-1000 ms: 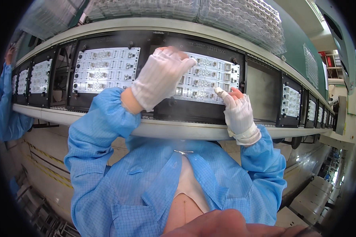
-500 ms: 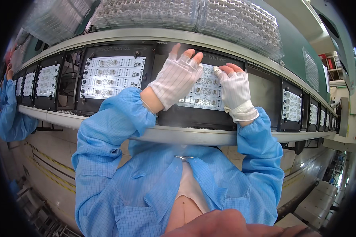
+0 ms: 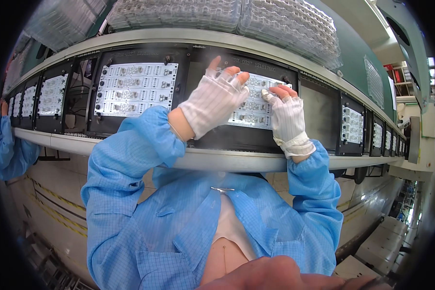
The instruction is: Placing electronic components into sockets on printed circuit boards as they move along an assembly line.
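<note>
A white circuit board panel [image 3: 251,118] with rows of small components lies in a black carrier [image 3: 217,143] in front of me. My left hand [image 3: 215,102], in a white striped glove with bare fingertips, is over the panel's left side. Its visible fingers are stretched and apart; the thumb and index tips are hard to see. At the panel's right side, my right hand [image 3: 286,113] wears a similar glove. Its fingers are bent and held together, with the covered thumb tip close to them over the board. Whatever lies between these fingertips is too small to make out.
Another board panel [image 3: 135,89] sits in its carrier to the left, and more loaded carriers [image 3: 352,126] line the rail to the right. Stacked clear plastic trays [image 3: 290,31] stand behind the rail [image 3: 217,39]. A co-worker's blue sleeve [image 3: 17,152] shows at far left.
Both hands have drawn slightly nearer to me over the board, uncovering more of the carrier's far edge. The whole view has shifted a little.
</note>
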{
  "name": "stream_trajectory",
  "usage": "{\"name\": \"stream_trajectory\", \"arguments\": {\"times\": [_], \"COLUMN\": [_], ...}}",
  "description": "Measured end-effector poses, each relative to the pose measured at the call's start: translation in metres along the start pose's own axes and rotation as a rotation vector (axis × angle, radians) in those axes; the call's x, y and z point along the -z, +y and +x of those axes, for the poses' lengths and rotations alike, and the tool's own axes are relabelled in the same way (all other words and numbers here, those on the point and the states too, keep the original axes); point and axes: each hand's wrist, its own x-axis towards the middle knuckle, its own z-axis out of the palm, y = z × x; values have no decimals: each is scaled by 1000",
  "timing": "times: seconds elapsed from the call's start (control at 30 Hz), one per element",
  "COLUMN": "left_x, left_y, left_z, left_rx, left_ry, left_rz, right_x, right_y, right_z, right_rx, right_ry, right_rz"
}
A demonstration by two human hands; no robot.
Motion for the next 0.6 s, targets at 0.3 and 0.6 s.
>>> {"name": "stream_trajectory", "arguments": {"times": [0.3, 0.6], "left_x": [11, 15], "left_y": [4, 8], "left_z": [-13, -8], "left_rx": [-100, -118], "left_ry": [-2, 106], "left_rz": [1, -50], "right_x": [16, 23], "right_y": [3, -19], "right_z": [5, -13], "right_rx": [-14, 11], "right_ry": [31, -108], "right_rz": [68, -178]}}
